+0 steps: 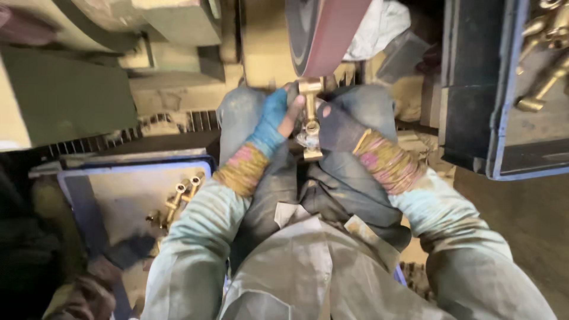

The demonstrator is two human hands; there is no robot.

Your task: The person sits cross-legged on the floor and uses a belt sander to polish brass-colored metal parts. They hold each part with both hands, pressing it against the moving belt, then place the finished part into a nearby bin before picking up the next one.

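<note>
Head view: brass fitting held to sanding belt, both hands clamped on it.

The brass fitting stands long axis upright, top end touching the reddish sanding belt. Left hand and right hand, gloved, grip its sides above the lap. Left blue tray holds brass pieces; right dark bin, cut off, holds more brass parts.

Left hand, in a blue fingerless glove, and right hand, in a dark glove, grip a brass valve fitting between them. The fitting's upper end touches the reddish sanding belt directly above. Both hands are above the person's knees. At lower left, a blue tray holds similar brass fittings. At upper right, a dark crate contains further brass parts.
</note>
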